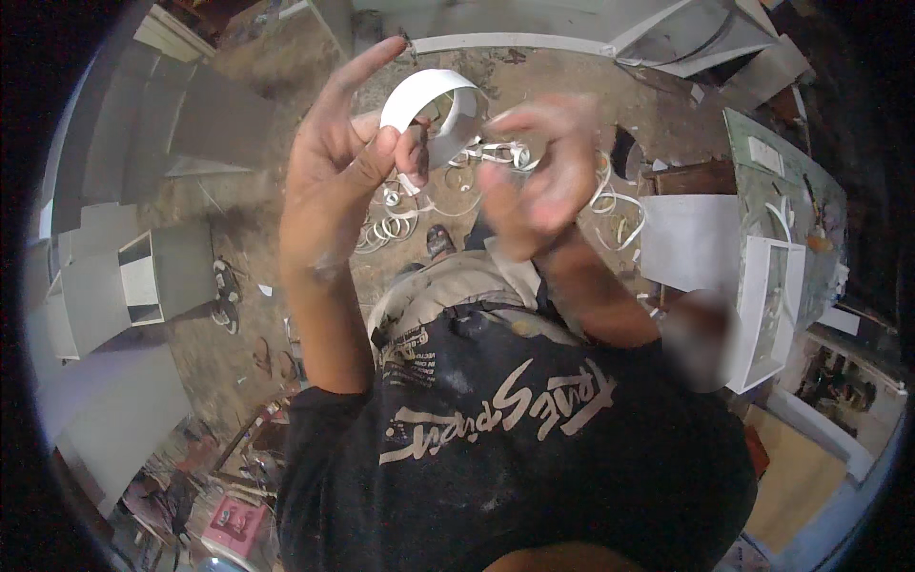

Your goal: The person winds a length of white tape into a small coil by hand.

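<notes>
My left hand point(334, 157) is raised in front of me, its thumb and bent fingers pinching a coiled white strip point(405, 100). The coil forms a wide, smooth ring, and my index finger points up and away from it. To the right of the ring is my right hand point(548, 176), blurred by motion. Its thumb and fingers look apart, with nothing visible between them. Below both hands, curled white strips point(391, 229) lie loose on the floor.
Grey cabinet panels point(210, 114) stand at the left, near a pale open box unit point(143, 286). Sandals point(272, 360) lie on the brown floor point(243, 286). At the right are a white tray-like frame point(762, 315) and a greenish board point(791, 181). A pink box point(233, 522) sits at lower left.
</notes>
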The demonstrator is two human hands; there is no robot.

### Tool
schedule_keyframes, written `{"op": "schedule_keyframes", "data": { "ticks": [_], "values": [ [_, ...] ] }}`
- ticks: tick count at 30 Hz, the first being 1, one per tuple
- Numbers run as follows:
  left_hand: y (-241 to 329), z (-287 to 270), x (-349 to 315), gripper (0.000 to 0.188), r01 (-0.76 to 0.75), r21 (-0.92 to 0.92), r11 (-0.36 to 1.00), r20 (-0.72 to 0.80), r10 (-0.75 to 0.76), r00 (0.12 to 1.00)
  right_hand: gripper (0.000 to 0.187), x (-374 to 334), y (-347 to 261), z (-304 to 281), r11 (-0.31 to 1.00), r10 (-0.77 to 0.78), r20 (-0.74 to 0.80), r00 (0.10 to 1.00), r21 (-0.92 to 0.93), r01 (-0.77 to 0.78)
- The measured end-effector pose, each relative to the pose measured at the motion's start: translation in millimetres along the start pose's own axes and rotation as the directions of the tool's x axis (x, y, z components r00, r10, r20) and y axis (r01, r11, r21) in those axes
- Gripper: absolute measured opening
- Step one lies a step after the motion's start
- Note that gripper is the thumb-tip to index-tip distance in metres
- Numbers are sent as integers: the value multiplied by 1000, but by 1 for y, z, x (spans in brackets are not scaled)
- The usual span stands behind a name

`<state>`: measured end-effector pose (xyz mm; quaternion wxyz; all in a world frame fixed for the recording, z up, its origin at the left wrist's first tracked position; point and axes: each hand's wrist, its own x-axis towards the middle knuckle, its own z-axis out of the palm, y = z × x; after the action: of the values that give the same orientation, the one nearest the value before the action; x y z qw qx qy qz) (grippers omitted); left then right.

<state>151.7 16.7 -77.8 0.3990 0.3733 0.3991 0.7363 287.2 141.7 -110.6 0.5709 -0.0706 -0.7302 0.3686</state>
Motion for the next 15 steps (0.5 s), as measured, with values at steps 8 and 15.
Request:
{"op": "schedule_keyframes", "data": {
  "ticks": [8, 15],
  "values": [
    [-15, 13, -3, 76, -19, -152, 988, -95, 5, 995, 38, -33, -6, 19, 937, -102, 4, 995, -335, 97],
    [-16, 20, -1, 90, -119, -226, 967, -76, 105, 992, 30, -45, 5, 24, 976, 211, 23, 977, -65, -209]
  ]
}}
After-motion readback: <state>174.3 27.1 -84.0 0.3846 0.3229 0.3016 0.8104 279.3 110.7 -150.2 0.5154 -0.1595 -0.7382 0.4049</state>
